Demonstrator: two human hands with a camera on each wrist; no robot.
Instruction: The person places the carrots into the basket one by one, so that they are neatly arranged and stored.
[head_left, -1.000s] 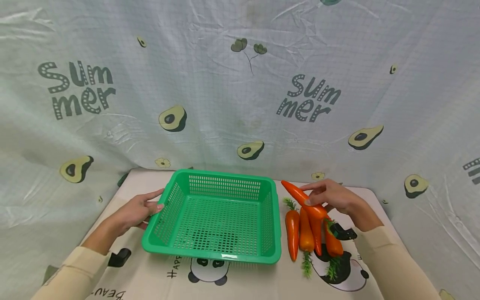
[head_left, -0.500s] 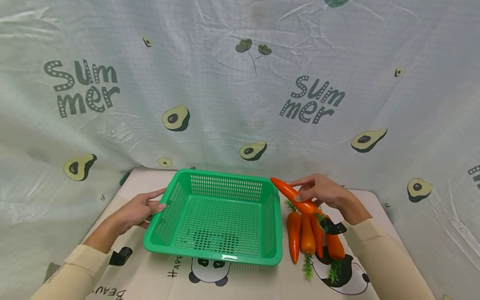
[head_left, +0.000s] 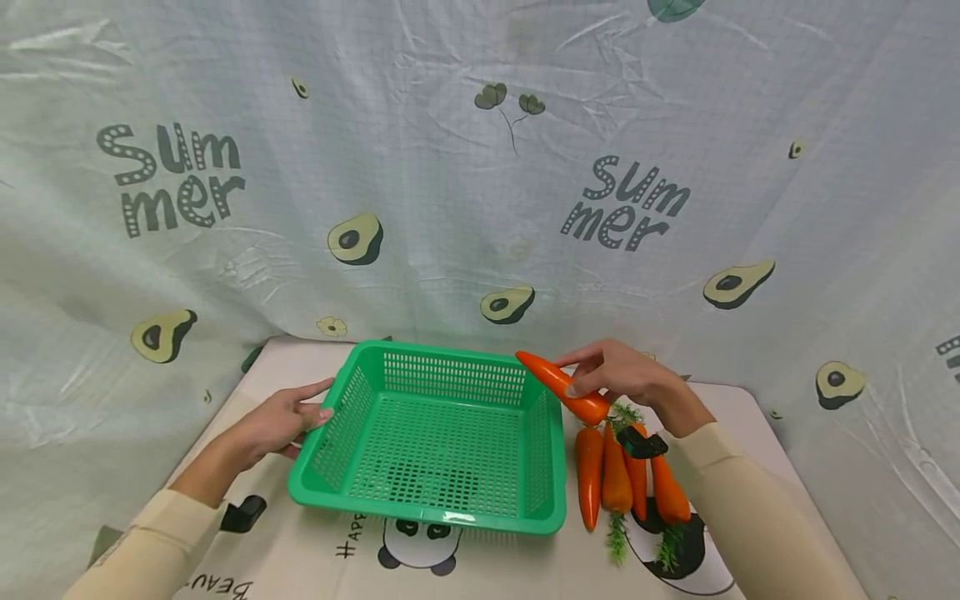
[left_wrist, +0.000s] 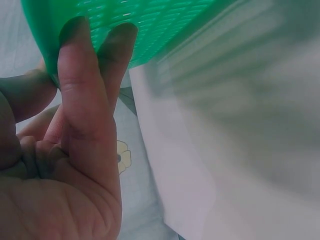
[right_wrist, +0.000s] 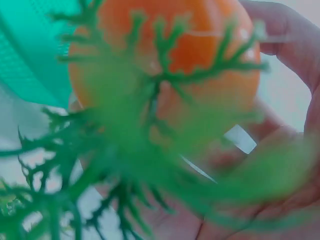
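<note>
A green plastic basket (head_left: 427, 518) with slotted walls stands in the middle of the table. My left hand (head_left: 273, 423) holds its left rim; in the left wrist view the thumb and fingers (left_wrist: 82, 95) pinch the basket wall (left_wrist: 155, 25) between them. With my right hand (head_left: 618, 375) I grip a carrot (head_left: 558, 383), whose tip leans over the basket's back right corner. The right wrist view shows the carrot's thick orange end (right_wrist: 200, 50) behind blurred green leaves (right_wrist: 125, 140). Below that hand, several more carrots (head_left: 589, 475) lie side by side right of the basket.
The table (head_left: 300, 567) has a pale cover printed with pandas and words. Behind it hangs a pale curtain (head_left: 420, 167) with avocado and "summer" prints. The loose carrots fill the strip close to the basket's right wall.
My right hand has lifted the carrot from above the others and carried it left, its tip now over the basket's rim. The left hand stays on the basket, which has hardly shifted.
</note>
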